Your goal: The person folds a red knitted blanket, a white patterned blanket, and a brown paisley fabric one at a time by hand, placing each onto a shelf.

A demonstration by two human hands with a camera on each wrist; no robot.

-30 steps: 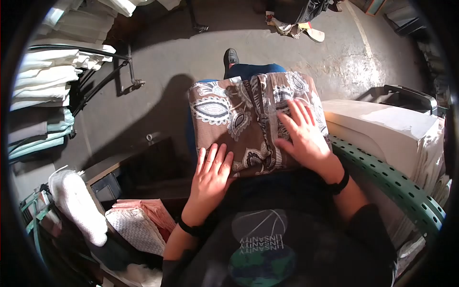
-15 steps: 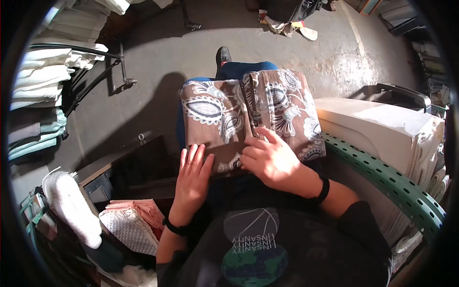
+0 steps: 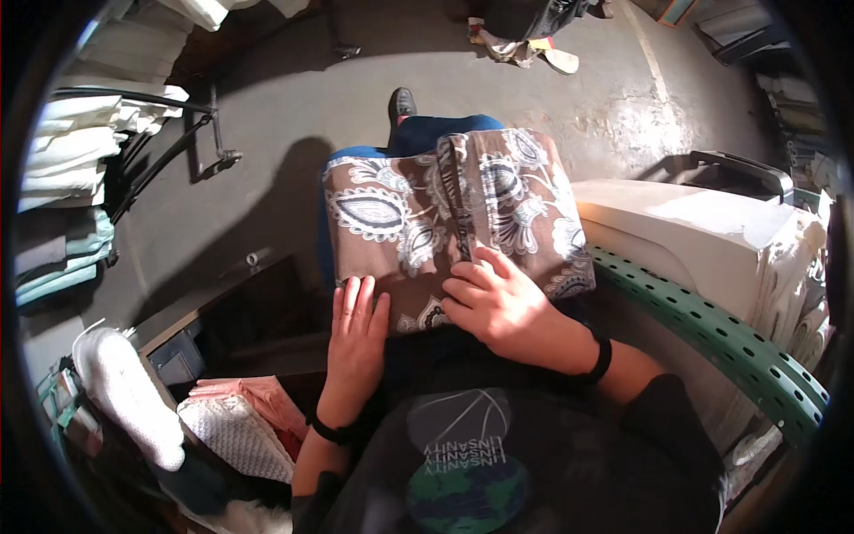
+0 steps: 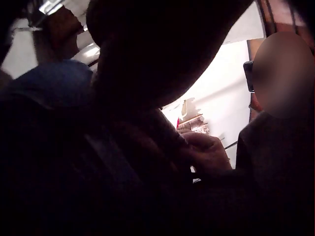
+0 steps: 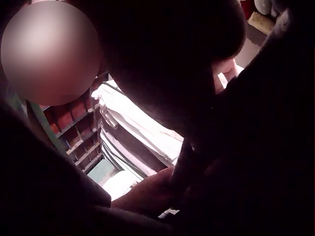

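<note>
A folded brown cloth (image 3: 374, 258) with white and black paisley print lies across the person's lap, a fold running down its middle. The left hand (image 3: 358, 327) rests flat on its near left part, fingers straight and pointing away from the body. Beside the middle fold, the right hand (image 3: 498, 307) has its fingers bent and grips the cloth near its front edge; its fingertips are partly hidden under the hand. From the left wrist, the right hand (image 4: 209, 150) shows with curled fingers at a dark edge. The left hand (image 5: 147, 191) is dim in the right wrist view.
White and light blue folded fabrics (image 3: 67, 156) are stacked at the left on a black metal frame (image 3: 209, 116). Pink fabric (image 3: 253, 392) and a white textured piece (image 3: 231, 427) lie at lower left. A green perforated metal bar (image 3: 694, 307) and a large white box-like block (image 3: 685, 214) stand at right.
The right hand has come off the right half of the cloth, moving left and nearer the body, and its spread fingers have bent at the middle fold. The left hand stays flat at the left.
</note>
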